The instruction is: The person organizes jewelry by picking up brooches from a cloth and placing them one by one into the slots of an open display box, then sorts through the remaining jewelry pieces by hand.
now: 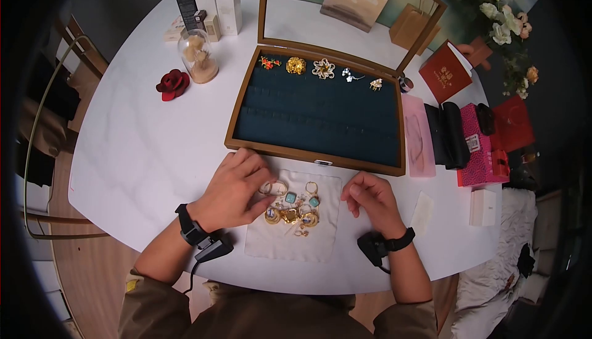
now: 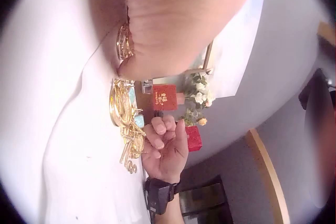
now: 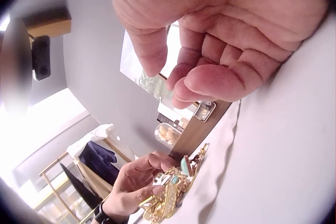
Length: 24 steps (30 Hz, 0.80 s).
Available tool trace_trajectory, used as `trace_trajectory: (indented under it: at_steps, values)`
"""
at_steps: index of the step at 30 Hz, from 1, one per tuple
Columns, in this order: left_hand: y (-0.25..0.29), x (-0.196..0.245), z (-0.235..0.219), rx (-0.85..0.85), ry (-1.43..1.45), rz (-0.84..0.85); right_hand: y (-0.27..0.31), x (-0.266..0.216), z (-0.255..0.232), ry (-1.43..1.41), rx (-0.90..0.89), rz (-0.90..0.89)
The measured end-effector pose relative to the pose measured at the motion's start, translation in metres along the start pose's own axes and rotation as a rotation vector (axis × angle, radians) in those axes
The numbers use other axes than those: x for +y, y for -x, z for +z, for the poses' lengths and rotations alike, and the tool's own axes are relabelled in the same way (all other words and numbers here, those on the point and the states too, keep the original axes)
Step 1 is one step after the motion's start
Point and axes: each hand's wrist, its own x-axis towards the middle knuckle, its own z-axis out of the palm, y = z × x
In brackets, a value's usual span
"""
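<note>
Two hands worked the jewellery pile (image 1: 293, 209): left hand (image 1: 233, 189) pinched one gold piece (image 1: 273, 188), best lifted singly; right hand (image 1: 369, 197) rested loosely curled, empty.

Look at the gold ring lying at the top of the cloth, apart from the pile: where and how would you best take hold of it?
Probably by its thin band, pinched from above. The gold ring lies flat on the white cloth, just clear of the jewellery pile, so its far edge is free. The right hand is nearer and holds nothing, while the left hand touches the pile.
</note>
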Motion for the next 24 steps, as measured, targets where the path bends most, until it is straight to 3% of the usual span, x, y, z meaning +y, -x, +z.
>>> trace_trajectory:
  at_steps: [5, 7, 9, 11, 12, 15, 19, 21, 24]
  values:
    - [0.001, 0.001, 0.0, 0.025, -0.01, 0.019, 0.002, -0.011, 0.013, 0.137, -0.062, 0.044]
    - [0.0, 0.001, 0.002, 0.036, -0.005, 0.009, 0.003, -0.015, 0.019, 0.405, -0.162, -0.084]
    - [0.001, 0.0, 0.003, 0.054, 0.038, -0.001, 0.004, -0.026, 0.03, 0.493, -0.155, -0.054]
    - [0.002, -0.001, 0.006, 0.062, 0.1, -0.021, 0.004, -0.033, 0.042, 0.79, -0.183, -0.142]
    - [0.002, -0.002, 0.008, 0.073, 0.162, -0.04, 0.003, -0.031, 0.047, 0.88, -0.178, -0.272]
    - [0.003, -0.008, 0.011, 0.103, 0.134, -0.014, 0.0, -0.023, 0.06, 1.04, -0.174, -0.414]
    - [0.001, -0.008, 0.009, 0.098, 0.197, -0.039, -0.004, -0.028, 0.074, 1.12, -0.226, -0.361]
    - [0.0, -0.008, 0.01, 0.125, 0.3, -0.075, -0.009, -0.026, 0.076, 1.172, -0.205, -0.479]
    - [0.002, -0.008, 0.008, 0.127, 0.428, -0.15, -0.011, -0.021, 0.076, 1.076, -0.119, -0.455]
